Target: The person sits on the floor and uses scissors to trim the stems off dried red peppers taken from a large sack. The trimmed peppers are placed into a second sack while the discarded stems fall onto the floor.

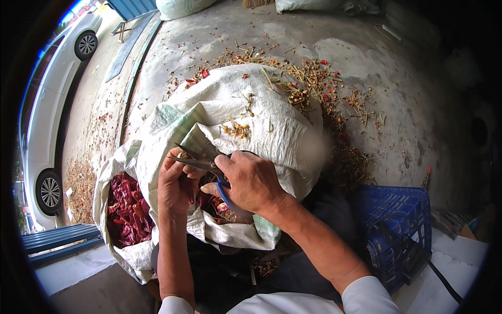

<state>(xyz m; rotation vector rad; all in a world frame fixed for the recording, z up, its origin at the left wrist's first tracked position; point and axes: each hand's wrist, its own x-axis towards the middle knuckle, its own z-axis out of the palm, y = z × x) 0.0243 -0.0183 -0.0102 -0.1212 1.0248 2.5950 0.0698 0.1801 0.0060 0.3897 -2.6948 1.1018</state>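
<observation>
My right hand (250,179) is closed around a pair of scissors (201,163) with blue handles. Their blades are spread and point left, reaching my left hand (175,180). That hand is closed, its fingertips pinching dried chilies; pale stem ends show between the blades, and a bit of red shows below the palm. Beneath both hands lies a large white woven sack (277,133), with cut stems strewn on top. Dried red chilies (127,212) fill a sack opening left of my left forearm. More chilies (222,210) show in another opening under my right hand, partly covered by it.
Stem litter (319,78) is scattered over the concrete floor around the sack. A blue plastic crate (400,209) with a dark cable stands at the right. Blue slats (63,238) are at the lower left, and a white car (47,115) is parked beyond. Filled sacks (183,6) stand at the back.
</observation>
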